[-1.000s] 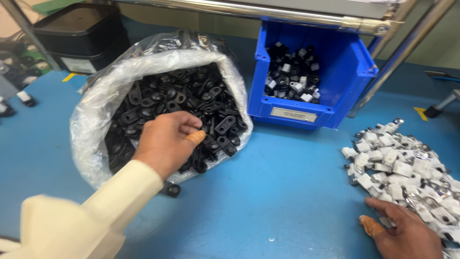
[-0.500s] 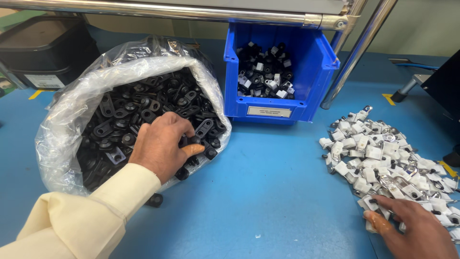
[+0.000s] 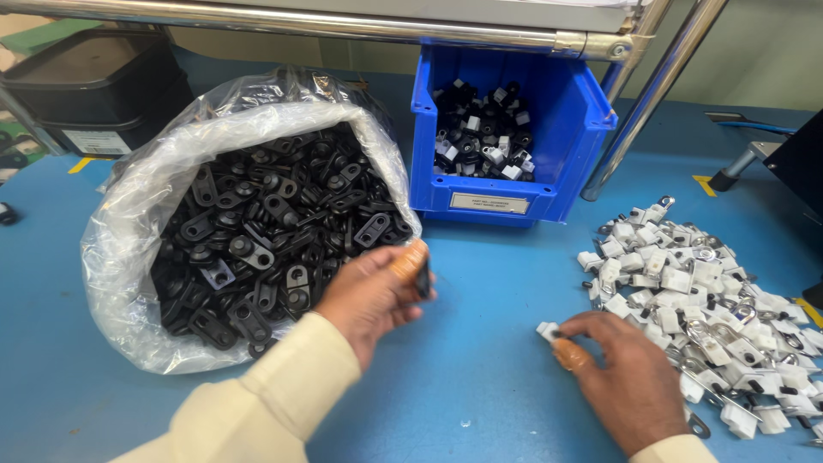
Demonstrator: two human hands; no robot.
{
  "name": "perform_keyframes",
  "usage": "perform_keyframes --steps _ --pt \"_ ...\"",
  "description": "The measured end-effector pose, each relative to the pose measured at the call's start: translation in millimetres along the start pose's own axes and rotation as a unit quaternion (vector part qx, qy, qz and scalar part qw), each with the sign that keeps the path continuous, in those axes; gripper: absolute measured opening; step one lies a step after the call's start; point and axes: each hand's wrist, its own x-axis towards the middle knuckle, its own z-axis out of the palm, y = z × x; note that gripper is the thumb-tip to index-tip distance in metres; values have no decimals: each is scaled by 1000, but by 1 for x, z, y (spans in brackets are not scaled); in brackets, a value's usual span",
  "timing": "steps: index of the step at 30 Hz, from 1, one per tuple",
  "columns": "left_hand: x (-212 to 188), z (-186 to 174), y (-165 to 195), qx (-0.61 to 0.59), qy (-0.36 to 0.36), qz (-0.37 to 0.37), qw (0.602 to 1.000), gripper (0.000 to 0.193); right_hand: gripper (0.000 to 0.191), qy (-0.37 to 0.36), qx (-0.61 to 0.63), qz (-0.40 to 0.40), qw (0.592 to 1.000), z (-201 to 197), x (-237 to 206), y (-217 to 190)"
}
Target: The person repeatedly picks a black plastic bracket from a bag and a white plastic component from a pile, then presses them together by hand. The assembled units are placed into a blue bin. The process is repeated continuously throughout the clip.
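My left hand [image 3: 370, 296] hovers over the blue table just right of an open clear plastic bag [image 3: 137, 214] full of black plastic brackets [image 3: 266, 214]. It pinches one black bracket [image 3: 423, 279] between thumb and fingers. My right hand [image 3: 621, 381] rests at the near left edge of a pile of white clips [image 3: 703, 300] and holds one white clip [image 3: 549, 331] at its fingertips. Both sleeves are cream coloured.
A blue bin [image 3: 506, 129] with mixed black and white parts stands at the back centre. A black tub [image 3: 94, 90] sits at the back left. A metal rack post [image 3: 656, 94] slants down behind the bin. Dark equipment [image 3: 793, 163] is at the right edge.
My left hand came out of the bag toward the middle with a black bracket. My right hand slid left off the pile's near side with a white clip.
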Motion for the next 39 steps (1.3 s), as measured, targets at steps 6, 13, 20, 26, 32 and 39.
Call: perform_keyframes --steps 6,13,20,26,32,39 --pt "-7 24 -27 -4 -20 -66 998 25 29 -20 131 148 980 3 -7 3" --pt "-15 40 -37 99 44 -72 992 24 31 -57 26 112 992 -1 -5 -7" --pt "-43 56 -37 497 86 139 852 19 34 -99 -1 85 992 -20 -17 -27" --pt "-57 63 -21 669 59 146 727 18 53 -68 -14 121 990 -25 -33 -35" --pt "-61 63 -15 586 101 100 798 13 42 -53 -37 88 994 -35 -35 -31" --pt "-50 86 -37 450 96 71 885 20 30 -59 210 173 960 -42 -27 -29"
